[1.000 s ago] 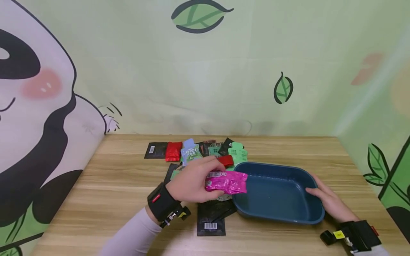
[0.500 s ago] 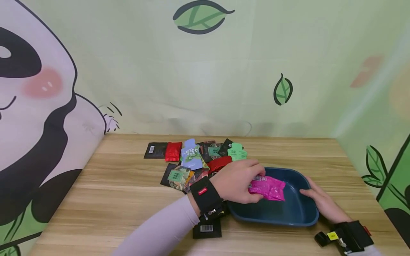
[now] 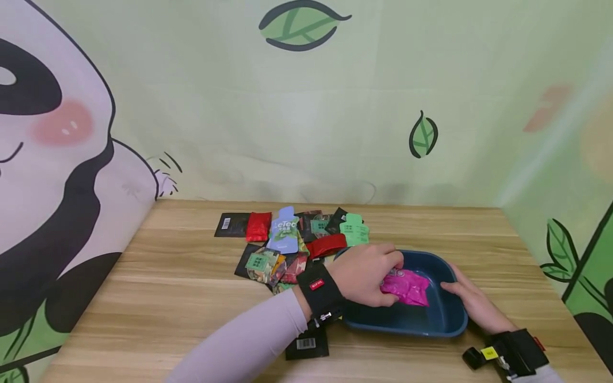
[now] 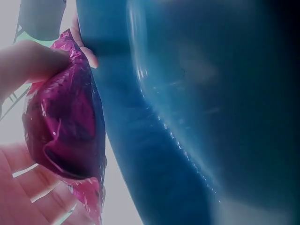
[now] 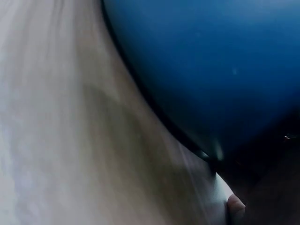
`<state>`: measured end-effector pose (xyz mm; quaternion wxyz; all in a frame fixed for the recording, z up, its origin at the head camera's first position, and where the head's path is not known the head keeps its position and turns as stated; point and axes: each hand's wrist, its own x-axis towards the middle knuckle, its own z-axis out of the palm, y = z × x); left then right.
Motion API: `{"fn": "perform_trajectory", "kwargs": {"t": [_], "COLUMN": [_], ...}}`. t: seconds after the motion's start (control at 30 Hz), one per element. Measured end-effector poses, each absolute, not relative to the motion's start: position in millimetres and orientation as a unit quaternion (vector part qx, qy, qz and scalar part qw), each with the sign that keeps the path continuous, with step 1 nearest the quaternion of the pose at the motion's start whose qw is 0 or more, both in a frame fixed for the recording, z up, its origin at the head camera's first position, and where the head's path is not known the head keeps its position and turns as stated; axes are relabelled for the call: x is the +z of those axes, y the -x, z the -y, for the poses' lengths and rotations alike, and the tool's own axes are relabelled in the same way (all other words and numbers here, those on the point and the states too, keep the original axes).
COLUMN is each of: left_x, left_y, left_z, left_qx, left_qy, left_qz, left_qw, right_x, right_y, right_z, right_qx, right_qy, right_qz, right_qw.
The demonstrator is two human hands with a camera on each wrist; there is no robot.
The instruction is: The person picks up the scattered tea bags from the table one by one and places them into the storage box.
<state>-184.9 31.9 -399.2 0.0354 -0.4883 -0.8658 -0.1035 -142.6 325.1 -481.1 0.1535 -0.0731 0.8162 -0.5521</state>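
My left hand (image 3: 366, 274) pinches a shiny pink wrapped packet (image 3: 409, 287) between thumb and fingers. It reaches across the left rim of a dark blue plastic tub (image 3: 397, 323), with the packet low over the tub's inside. In the left wrist view the crinkled pink wrapper (image 4: 65, 122) hangs from the thumb and fingers beside the blue wall. My right hand (image 3: 474, 300) grips the tub's right end, thumb over the rim and fingers outside. The right wrist view is mostly filled by the tub's outer side (image 5: 201, 70), most of that hand being out of sight.
Left of the tub lies a loose pile: a blue pouch (image 3: 282, 239), red packets (image 3: 258, 226), a green pouch (image 3: 354, 231), several black sachets and patterned ones. A black sachet with a barcode (image 3: 306, 344) lies near the front, partly under my left forearm. A printed cloth stands behind the wooden table (image 3: 167, 298).
My left hand has carried the pink packet rightward from above the pile to over the tub. The tub, with my right hand on it, has shifted a little left.
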Motion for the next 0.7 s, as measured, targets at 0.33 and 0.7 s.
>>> {"fn": "perform_trajectory", "kwargs": {"t": [0.33,0.7], "left_x": [-400.2,-393.9], "left_y": [183.1,202.7], "left_z": [-21.5,80.8], "left_qx": [-0.131,-0.142], "left_qy": [0.480,0.390], "left_qz": [0.867,0.910], "left_qw": [0.011,0.019], "right_x": [-482.2,-481.5], "right_y": [141.5,139.8], "right_z": [-323.8,-314.2], "right_qx": [-0.555,-0.554], "right_qy": [0.078,0.069], "right_qz": [-0.814,-0.814], "right_qw": [0.156,0.160]}}
